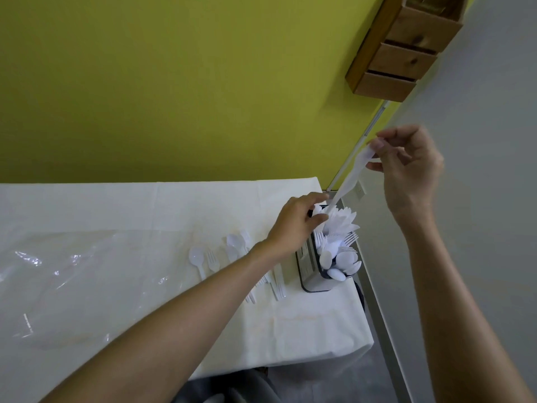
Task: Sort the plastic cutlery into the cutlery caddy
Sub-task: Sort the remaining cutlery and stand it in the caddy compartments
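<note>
The cutlery caddy stands at the table's right edge, packed with white plastic spoons, forks and knives that stick up. My right hand is raised above it and pinches the top of a white plastic knife, whose lower end reaches down to the back compartment. My left hand rests against the caddy's left side, its fingers curled by the upright knives. Loose white spoons and forks lie on the cloth left of the caddy, some hidden under my left forearm.
A white tablecloth covers the table, with a crumpled clear plastic sheet on its left half. A yellow-green wall is behind. Wooden drawers hang at the upper right. The table's edge drops off just right of the caddy.
</note>
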Available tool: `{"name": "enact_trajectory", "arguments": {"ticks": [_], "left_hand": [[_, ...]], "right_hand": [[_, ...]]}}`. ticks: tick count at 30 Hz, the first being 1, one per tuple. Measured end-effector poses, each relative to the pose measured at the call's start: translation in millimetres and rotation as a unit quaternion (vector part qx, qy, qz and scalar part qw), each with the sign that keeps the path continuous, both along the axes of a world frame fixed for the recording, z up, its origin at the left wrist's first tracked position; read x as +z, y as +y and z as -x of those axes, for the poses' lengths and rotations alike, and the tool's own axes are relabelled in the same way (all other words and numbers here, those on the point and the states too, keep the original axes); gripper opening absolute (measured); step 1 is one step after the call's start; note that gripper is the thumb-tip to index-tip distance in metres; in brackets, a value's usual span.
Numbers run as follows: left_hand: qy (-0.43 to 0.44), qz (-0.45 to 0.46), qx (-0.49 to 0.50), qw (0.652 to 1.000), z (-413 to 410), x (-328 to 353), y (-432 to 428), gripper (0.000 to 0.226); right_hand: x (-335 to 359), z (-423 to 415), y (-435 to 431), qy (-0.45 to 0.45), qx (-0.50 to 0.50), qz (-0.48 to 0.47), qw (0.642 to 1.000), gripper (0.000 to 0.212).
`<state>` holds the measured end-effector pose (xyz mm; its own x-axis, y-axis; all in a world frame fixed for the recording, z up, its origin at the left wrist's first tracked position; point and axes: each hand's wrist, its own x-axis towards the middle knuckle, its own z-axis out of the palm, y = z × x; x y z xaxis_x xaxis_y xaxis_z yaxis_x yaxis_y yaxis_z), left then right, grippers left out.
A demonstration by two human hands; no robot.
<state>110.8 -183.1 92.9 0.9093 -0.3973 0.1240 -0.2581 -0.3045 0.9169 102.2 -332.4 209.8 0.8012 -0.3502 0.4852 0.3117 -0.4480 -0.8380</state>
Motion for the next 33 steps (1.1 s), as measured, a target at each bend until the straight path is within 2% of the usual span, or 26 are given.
{"name": "enact_trajectory", "arguments": {"ticks": [5,8,12,14,17,20,25,29,33], "left_hand": [[0.054,-0.014,-0.030,0.998,-10.1,-2.9,-4.1,0.012],[0.083,-0.017,-0.039,0.996,-15.4,-3.0,0.3,0.014],[0.128,-0.033,-0.147,0.980,-26.0,2.5,15.8,0.015],[0.145,-0.041,-0.160,0.976,-23.9,-7.6,27.3,0.015],[0.157,0.012,-0.039,0.987,-15.1,-26.4,38.7,0.015],[0.108,0.043,0.043,0.992,-14.1,-25.8,33.0,0.009],[0.112,0.194,0.121,0.967,-21.2,2.9,7.0,0.011],[0.101,0.191,0.126,0.968,-26.7,6.3,-11.1,0.009],[0.066,0.093,0.084,0.990,-27.0,-1.8,-21.8,0.009]], "right_hand": [[-4.6,-0.4,-12.4,0.013,0.000,-0.068,0.998,0.016],[-14.6,1.3,-19.4,0.022,-0.034,-0.143,0.989,0.016],[-19.1,0.8,-30.9,0.016,-0.051,-0.231,0.971,0.015],[-11.8,-1.8,-42.2,-0.009,-0.069,-0.250,0.966,0.014],[-4.9,-4.1,-51.0,-0.013,-0.103,-0.173,0.979,0.016],[-21.3,-3.0,-43.1,0.000,-0.117,-0.090,0.989,0.020],[-73.1,3.7,-28.9,0.066,-0.113,-0.008,0.991,0.024],[-104.5,16.8,-23.0,0.132,-0.073,0.077,0.986,0.012],[-96.8,19.5,-29.8,0.144,-0.069,0.148,0.976,0.006]]}}
